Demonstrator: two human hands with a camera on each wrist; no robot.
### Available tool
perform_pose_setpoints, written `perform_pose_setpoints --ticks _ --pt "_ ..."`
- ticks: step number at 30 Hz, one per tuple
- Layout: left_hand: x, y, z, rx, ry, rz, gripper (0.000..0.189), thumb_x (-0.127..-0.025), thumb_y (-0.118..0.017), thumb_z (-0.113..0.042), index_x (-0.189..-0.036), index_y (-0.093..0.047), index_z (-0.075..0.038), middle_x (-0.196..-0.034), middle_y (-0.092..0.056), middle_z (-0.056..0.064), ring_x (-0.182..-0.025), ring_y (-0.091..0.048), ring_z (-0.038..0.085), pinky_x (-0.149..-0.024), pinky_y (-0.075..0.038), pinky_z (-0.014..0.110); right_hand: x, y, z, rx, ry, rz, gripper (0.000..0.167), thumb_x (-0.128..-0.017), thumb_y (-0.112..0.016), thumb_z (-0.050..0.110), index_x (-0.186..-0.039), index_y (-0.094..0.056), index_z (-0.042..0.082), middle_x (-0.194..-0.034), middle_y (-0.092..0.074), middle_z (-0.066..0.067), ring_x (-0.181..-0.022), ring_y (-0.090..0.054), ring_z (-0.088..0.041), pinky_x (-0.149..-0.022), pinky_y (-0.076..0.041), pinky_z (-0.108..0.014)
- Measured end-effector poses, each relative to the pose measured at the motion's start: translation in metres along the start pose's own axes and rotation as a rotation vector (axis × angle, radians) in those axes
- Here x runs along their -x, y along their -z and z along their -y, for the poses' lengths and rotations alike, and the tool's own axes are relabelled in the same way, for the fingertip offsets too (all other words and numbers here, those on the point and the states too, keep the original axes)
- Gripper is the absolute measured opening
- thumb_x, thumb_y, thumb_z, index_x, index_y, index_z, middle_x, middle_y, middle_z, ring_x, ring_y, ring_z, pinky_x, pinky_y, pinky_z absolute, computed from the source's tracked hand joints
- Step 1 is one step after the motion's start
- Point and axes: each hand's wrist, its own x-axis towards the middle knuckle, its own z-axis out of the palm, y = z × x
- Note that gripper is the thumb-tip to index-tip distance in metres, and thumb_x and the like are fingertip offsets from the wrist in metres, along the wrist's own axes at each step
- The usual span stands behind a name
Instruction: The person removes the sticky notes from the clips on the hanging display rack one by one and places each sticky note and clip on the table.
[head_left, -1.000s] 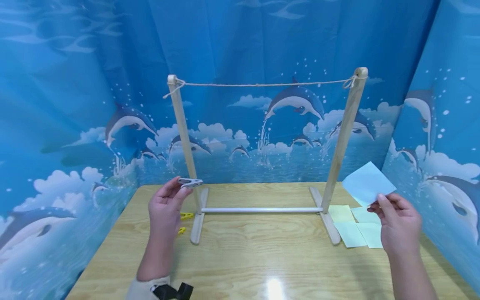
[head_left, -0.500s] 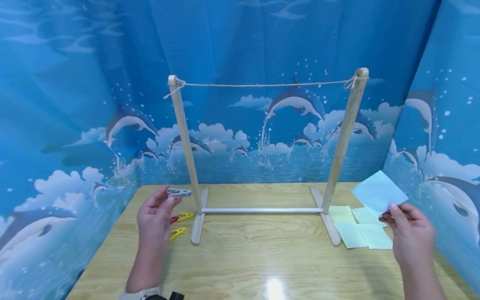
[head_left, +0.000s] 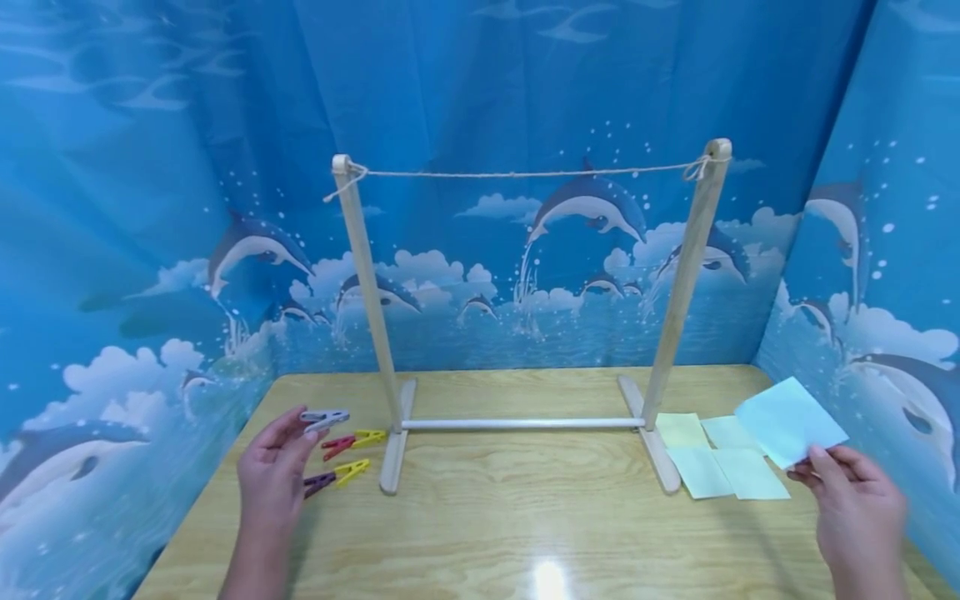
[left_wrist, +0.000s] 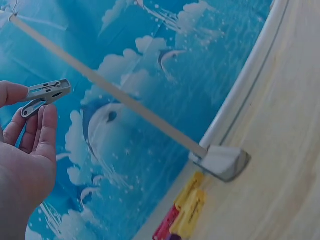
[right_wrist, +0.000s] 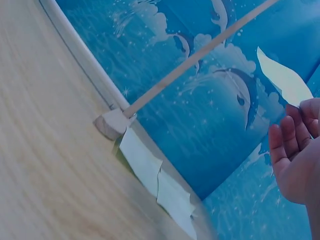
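Observation:
My left hand (head_left: 273,471) pinches a grey clothespin (head_left: 326,417) between thumb and fingers, above the left part of the table. In the left wrist view the grey clothespin (left_wrist: 47,95) points away from the fingertips. A pale blue square of paper (head_left: 792,422) is pinched at one corner by my right hand (head_left: 858,508). It hangs over the right side of the table, and in the right wrist view the paper (right_wrist: 285,77) curves slightly. Beside my left hand lie a red clothespin (head_left: 339,447), yellow clothespins (head_left: 352,472) and a dark purple clothespin (head_left: 318,484).
A wooden frame with two posts (head_left: 367,292) and a low white crossbar (head_left: 517,424) stands on the table (head_left: 517,533). A string (head_left: 517,175) runs between the post tops. Several pale paper squares (head_left: 697,471) lie by its right foot. A dolphin-print curtain (head_left: 450,100) encloses the table.
My left hand has moved left and down with the grey clothespin, uncovering the clothespins on the table. My right hand has moved right and down with the blue paper.

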Motion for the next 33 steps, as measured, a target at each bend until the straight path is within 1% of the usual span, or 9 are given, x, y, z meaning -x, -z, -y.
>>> perform_pose_setpoints --ticks 4,8,13,19,22,25,28,30,33 --pt "0.001 0.011 0.003 0.037 0.003 -0.006 0.035 -0.086 -0.056 0.021 -0.111 -0.069 0.0 -0.1 -0.07 0.009 -0.095 -0.068 0.017 -0.085 -0.055 0.027 0.002 0.008 -0.004 0.099 -0.029 -0.08 0.005 -0.09 -0.066 -0.002 -0.093 -0.064 -0.005 -0.08 -0.068 -0.007 -0.067 -0.065 -0.015 -0.06 -0.057 -0.022" --pt "0.001 0.022 0.009 0.118 -0.013 0.031 0.039 -0.085 -0.051 0.027 -0.109 -0.069 0.001 -0.099 -0.071 0.011 -0.094 -0.069 0.018 -0.084 -0.055 0.028 0.002 0.014 -0.007 0.117 -0.043 -0.134 0.006 -0.09 -0.066 0.001 -0.092 -0.063 -0.004 -0.078 -0.067 -0.007 -0.065 -0.065 -0.015 -0.059 -0.056 -0.021" --pt "0.001 0.036 0.016 0.165 -0.05 0.036 0.044 -0.08 -0.046 0.033 -0.107 -0.07 0.006 -0.094 -0.072 0.013 -0.088 -0.071 0.019 -0.079 -0.057 0.028 -0.002 0.023 -0.01 0.124 -0.055 -0.158 0.011 -0.088 -0.069 0.003 -0.088 -0.061 -0.005 -0.076 -0.066 -0.008 -0.064 -0.065 -0.016 -0.06 -0.057 -0.022" --pt "-0.002 0.056 0.021 0.131 -0.051 -0.006 0.046 -0.079 -0.047 0.034 -0.102 -0.072 0.002 -0.092 -0.074 0.012 -0.085 -0.072 0.018 -0.075 -0.057 0.026 -0.008 0.038 -0.013 0.126 -0.071 -0.205 0.013 -0.088 -0.07 0.004 -0.083 -0.06 -0.004 -0.072 -0.066 -0.007 -0.062 -0.064 -0.014 -0.058 -0.056 -0.02" --pt "-0.003 0.066 0.022 0.109 -0.05 -0.06 0.045 -0.078 -0.049 0.034 -0.101 -0.072 0.004 -0.09 -0.074 0.011 -0.084 -0.072 0.018 -0.073 -0.058 0.026 -0.012 0.044 -0.014 0.129 -0.086 -0.231 0.014 -0.088 -0.07 0.004 -0.082 -0.059 -0.003 -0.07 -0.067 -0.006 -0.061 -0.065 -0.014 -0.058 -0.056 -0.02" --pt "-0.004 0.073 0.023 0.042 -0.035 -0.127 0.044 -0.077 -0.053 0.034 -0.102 -0.072 0.003 -0.088 -0.074 0.01 -0.082 -0.072 0.016 -0.073 -0.058 0.026 -0.015 0.052 -0.015 0.114 -0.098 -0.255 0.014 -0.087 -0.07 0.004 -0.081 -0.06 -0.003 -0.069 -0.067 -0.006 -0.06 -0.065 -0.014 -0.057 -0.056 -0.02" --pt "-0.004 0.08 0.024 -0.029 -0.02 -0.162 0.044 -0.077 -0.056 0.032 -0.101 -0.073 0.0 -0.088 -0.074 0.007 -0.081 -0.072 0.014 -0.073 -0.057 0.025 -0.017 0.06 -0.018 0.083 -0.092 -0.288 0.014 -0.086 -0.071 0.003 -0.079 -0.061 -0.003 -0.068 -0.068 -0.006 -0.059 -0.065 -0.013 -0.055 -0.055 -0.02" --pt "-0.005 0.086 0.026 -0.073 -0.011 -0.167 0.044 -0.077 -0.058 0.031 -0.101 -0.074 -0.002 -0.088 -0.074 0.005 -0.08 -0.072 0.013 -0.073 -0.057 0.024 -0.019 0.063 -0.02 0.085 -0.08 -0.305 0.014 -0.087 -0.071 0.003 -0.079 -0.061 -0.003 -0.068 -0.068 -0.005 -0.06 -0.065 -0.012 -0.054 -0.055 -0.019" --pt "-0.006 0.095 0.028 -0.148 0.017 -0.151 0.044 -0.077 -0.063 0.027 -0.103 -0.074 -0.006 -0.09 -0.075 0.002 -0.081 -0.072 0.01 -0.075 -0.056 0.021 -0.021 0.068 -0.021 0.167 -0.086 -0.313 0.012 -0.089 -0.069 0.008 -0.083 -0.061 0.001 -0.07 -0.067 0.0 -0.063 -0.064 -0.008 -0.055 -0.053 -0.017"
